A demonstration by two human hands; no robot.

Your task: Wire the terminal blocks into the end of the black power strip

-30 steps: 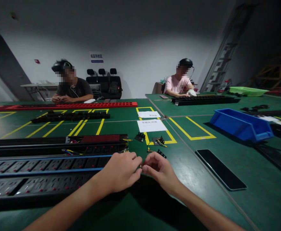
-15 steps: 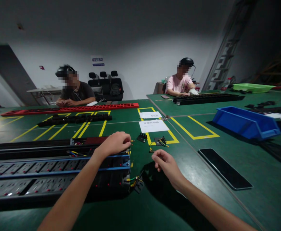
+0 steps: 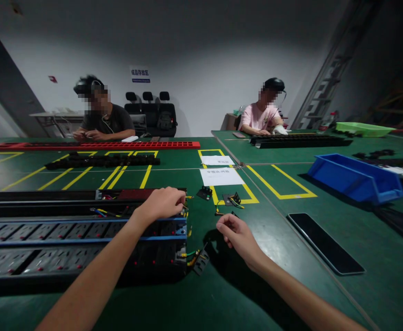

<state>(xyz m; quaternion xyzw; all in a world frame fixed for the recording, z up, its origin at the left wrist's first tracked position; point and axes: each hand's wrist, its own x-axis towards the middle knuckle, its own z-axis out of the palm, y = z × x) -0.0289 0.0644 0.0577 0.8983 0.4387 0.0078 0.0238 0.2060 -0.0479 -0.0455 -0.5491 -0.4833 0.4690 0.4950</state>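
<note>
Long black power strips with rows of sockets and blue edge rails lie side by side at the left. My left hand rests over the far right end of this group, fingers pinched together by short yellow wire ends; what they hold is too small to name. A black end piece hangs off the nearest strip's end on green and yellow wires. My right hand is closed above the table right of the strips, thumb against curled fingers. Whatever it holds is hidden. Just beyond it are two small black brackets, one a wired bracket.
White paper labels lie beyond the brackets within yellow tape outlines. At the right are a phone and a blue bin. A red slotted rail lies farther back. Two people sit across the green table.
The view has tilted and shifted slightly. My left hand has moved a little at the strip end; my right hand keeps nearly the same closed pose.
</note>
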